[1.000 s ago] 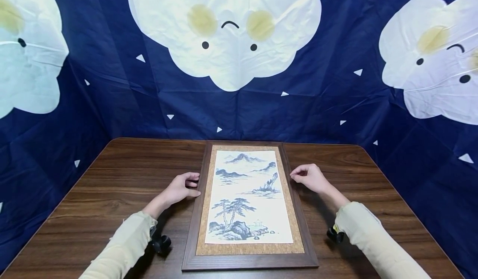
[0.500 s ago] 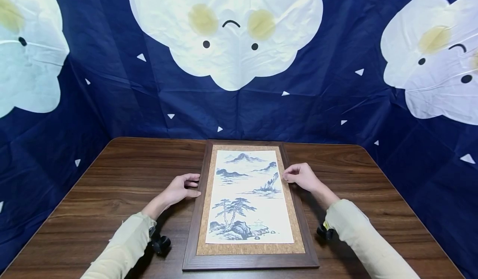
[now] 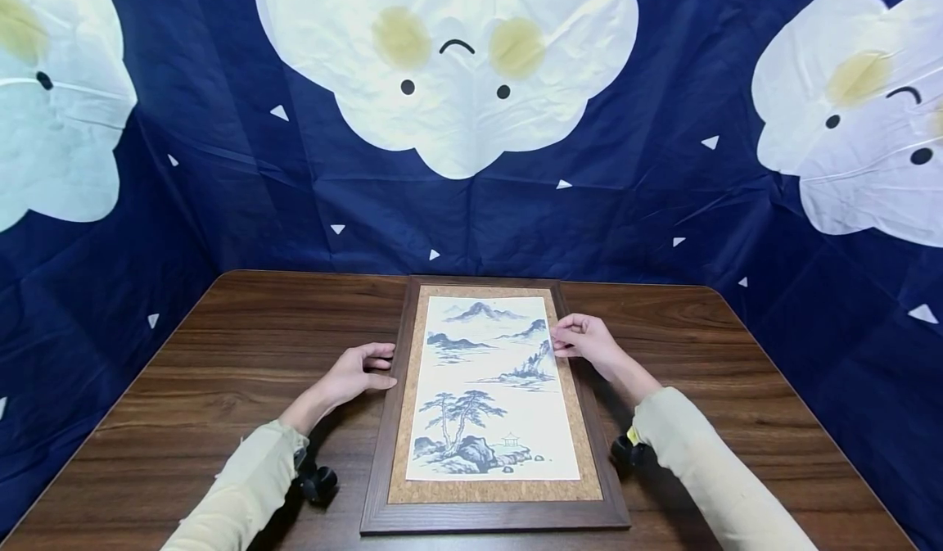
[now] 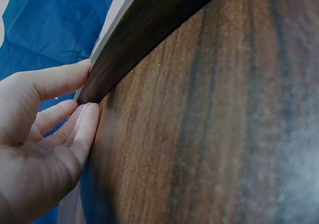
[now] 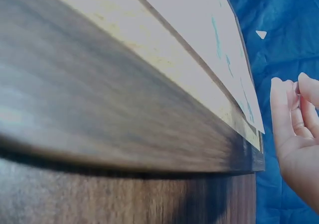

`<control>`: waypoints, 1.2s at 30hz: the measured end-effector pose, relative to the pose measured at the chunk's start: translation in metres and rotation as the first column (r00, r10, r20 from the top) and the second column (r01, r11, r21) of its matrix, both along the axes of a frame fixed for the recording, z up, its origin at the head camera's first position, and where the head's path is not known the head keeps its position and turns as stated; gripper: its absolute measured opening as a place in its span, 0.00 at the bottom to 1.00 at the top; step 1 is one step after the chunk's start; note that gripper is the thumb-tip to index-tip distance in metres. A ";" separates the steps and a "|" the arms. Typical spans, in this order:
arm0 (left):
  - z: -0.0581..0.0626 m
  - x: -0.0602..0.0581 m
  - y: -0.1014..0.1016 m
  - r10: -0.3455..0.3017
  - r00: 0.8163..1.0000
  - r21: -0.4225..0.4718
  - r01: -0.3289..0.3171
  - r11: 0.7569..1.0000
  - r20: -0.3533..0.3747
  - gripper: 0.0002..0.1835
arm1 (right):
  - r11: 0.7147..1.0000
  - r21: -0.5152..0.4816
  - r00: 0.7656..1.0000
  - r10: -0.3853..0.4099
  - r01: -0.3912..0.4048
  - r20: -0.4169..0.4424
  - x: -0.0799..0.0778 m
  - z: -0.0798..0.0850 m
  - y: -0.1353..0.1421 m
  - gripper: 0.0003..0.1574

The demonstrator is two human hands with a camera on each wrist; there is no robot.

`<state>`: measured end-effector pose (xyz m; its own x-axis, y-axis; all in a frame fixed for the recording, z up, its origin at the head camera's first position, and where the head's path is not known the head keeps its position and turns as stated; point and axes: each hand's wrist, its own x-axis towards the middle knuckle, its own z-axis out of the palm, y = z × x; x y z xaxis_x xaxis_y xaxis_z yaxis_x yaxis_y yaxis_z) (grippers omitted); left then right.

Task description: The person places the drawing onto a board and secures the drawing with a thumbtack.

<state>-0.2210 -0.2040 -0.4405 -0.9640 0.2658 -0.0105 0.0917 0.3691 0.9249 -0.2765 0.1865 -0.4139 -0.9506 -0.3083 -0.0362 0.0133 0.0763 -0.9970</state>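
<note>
In the head view a sheet with an ink landscape painting (image 3: 479,354) lies on a cork board (image 3: 442,494) in a dark wooden frame (image 3: 494,518). My left hand (image 3: 361,371) rests its fingertips and thumb against the frame's left edge. The left wrist view has the thumb (image 4: 75,77) at the rim and the fingertips low beside it. Over the sheet's upper right edge is my right hand (image 3: 585,342), thumb and fingers pinched together. Between them in the right wrist view shows a small dark reddish thing (image 5: 297,88); its kind I cannot tell.
The framed board lies on a brown wood-grain table (image 3: 243,354), reaching its back edge. Blue cloth (image 3: 471,223) with white clouds hangs behind and at both sides. Black camera mounts sit under the left wrist (image 3: 318,484) and the right wrist (image 3: 626,451).
My right hand has moved left, from outside the frame's right edge to the sheet's upper right edge. The left hand, board and sheet stay in place.
</note>
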 end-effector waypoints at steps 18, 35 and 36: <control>0.002 0.002 0.001 -0.003 1.000 0.019 0.003 1.000 0.002 0.32 | 0.996 0.087 0.997 0.018 -0.024 0.075 -0.013 0.000 -0.012 0.20; -0.001 -0.002 -0.001 -0.010 1.000 0.024 0.009 1.000 0.019 0.33 | 0.988 0.151 0.996 -0.002 -0.012 0.095 -0.036 0.004 -0.040 0.19; -0.001 -0.002 -0.002 -0.012 1.000 0.021 0.011 1.000 0.020 0.33 | 0.988 0.155 0.995 -0.006 -0.009 0.096 -0.038 0.003 -0.042 0.18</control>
